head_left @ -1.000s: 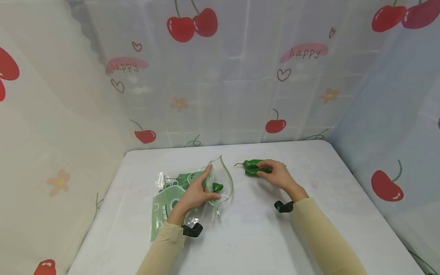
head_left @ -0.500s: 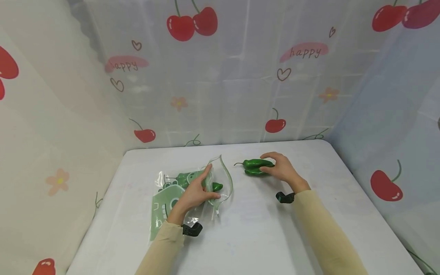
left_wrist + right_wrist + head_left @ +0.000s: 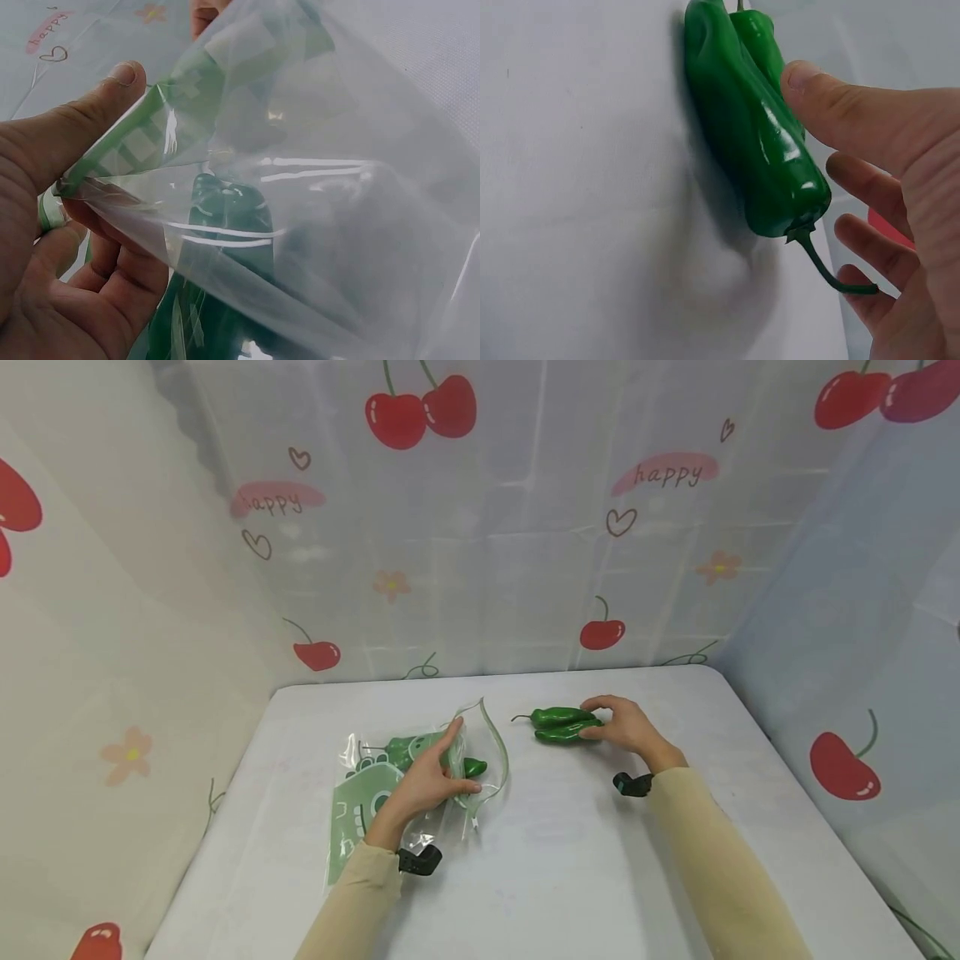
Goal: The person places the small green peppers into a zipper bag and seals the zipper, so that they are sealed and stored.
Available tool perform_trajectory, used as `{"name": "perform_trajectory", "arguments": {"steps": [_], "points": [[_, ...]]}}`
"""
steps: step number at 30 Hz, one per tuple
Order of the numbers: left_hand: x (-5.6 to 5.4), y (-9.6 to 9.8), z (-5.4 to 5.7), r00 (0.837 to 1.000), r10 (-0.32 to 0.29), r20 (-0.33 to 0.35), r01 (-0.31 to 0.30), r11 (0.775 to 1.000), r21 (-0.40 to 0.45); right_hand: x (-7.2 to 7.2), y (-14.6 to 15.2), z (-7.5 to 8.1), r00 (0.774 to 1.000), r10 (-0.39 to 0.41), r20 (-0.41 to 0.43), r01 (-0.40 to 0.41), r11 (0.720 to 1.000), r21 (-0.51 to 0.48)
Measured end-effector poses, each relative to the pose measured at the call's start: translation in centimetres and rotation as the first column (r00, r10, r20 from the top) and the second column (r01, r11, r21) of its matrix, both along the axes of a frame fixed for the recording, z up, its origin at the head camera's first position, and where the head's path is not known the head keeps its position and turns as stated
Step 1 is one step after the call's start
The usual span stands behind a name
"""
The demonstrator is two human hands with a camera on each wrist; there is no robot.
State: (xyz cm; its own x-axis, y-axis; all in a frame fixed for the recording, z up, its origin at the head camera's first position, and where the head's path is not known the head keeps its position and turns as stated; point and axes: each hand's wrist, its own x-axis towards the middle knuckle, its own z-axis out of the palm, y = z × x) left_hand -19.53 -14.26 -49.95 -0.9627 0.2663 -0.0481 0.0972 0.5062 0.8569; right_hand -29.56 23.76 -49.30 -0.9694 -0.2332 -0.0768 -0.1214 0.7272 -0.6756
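Observation:
A clear plastic bag point(image 3: 360, 797) printed with a green cartoon face lies at the left with a green pepper point(image 3: 475, 767) inside. My left hand point(image 3: 422, 781) is at its mouth, thumb and index finger spread, and the green-edged rim stands up. In the left wrist view the film point(image 3: 330, 217) covers some of my fingers. Two green peppers lie side by side to the right, a far one point(image 3: 551, 717) and a near one point(image 3: 757, 142). My right hand point(image 3: 633, 732) is at their right end, thumb overlapping the peppers, fingers loosely bent on the far side near a stem.
The white table point(image 3: 525, 877) has a back edge just beyond the peppers. A cherry-print curtain point(image 3: 495, 585) hangs behind it and along both sides. A black wrist camera point(image 3: 422, 861) is on my left wrist, another point(image 3: 632, 785) on my right.
My right hand has slid to the right along the two peppers, uncovering more of them. The peppers have stayed nearly where they were. The left hand and bag have not moved.

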Motion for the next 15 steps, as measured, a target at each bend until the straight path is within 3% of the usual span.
{"name": "perform_trajectory", "arguments": {"steps": [15], "points": [[-0.13,-0.07,-0.13,1.0,-0.008,-0.01,0.008,1.0,0.001,-0.23,0.61,-0.98,0.997,0.009,0.08,-0.006,0.999,-0.035]]}}
